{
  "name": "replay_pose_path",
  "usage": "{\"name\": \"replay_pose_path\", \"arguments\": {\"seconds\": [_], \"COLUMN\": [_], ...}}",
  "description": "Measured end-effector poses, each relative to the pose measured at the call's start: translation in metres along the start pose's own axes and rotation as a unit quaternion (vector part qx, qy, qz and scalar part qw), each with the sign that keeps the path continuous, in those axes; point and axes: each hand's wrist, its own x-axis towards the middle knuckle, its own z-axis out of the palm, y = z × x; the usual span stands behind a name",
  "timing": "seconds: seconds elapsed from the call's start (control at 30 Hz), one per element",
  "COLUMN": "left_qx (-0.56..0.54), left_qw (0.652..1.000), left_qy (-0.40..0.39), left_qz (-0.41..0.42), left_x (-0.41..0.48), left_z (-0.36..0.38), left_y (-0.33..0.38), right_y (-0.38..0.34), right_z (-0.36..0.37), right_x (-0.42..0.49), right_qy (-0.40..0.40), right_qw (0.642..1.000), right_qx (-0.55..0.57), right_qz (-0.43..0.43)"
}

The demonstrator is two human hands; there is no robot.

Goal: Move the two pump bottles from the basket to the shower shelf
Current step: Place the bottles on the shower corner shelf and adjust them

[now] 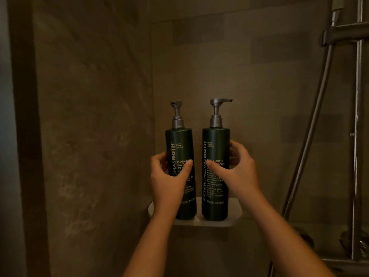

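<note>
Two dark green pump bottles with grey pump heads stand upright side by side on a small white corner shelf (pixel 236 213) in the shower. My left hand (pixel 169 176) wraps around the left bottle (pixel 180 140), thumb across its label. My right hand (pixel 237 168) grips the right bottle (pixel 215 144) the same way, fingers behind it and thumb on the front. The bottle bases sit in the shelf's tray. The left pump spout points toward me, the right one points right. No basket is in view.
Brown stone-look tiled walls meet in a corner behind the shelf. A chrome shower rail (pixel 358 136) and hose (pixel 311 136) run down the right side, with a mixer fitting (pixel 355 238) low at the right.
</note>
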Motion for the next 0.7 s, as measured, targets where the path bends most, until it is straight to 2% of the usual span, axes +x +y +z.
{"name": "replay_pose_path", "arguments": {"seconds": [0.23,0.7], "left_qx": [-0.007,-0.017], "left_qw": [0.999,0.999], "left_qy": [-0.010,-0.018], "left_qz": [-0.037,-0.037], "left_x": [0.000,0.014], "left_z": [0.010,0.016], "left_y": [-0.021,-0.042], "right_y": [0.024,0.045], "right_z": [0.012,0.034], "right_x": [0.006,0.015], "right_qy": [-0.001,0.037], "right_qw": [1.000,0.999], "right_qx": [-0.016,-0.011], "right_qz": [0.010,0.016]}}
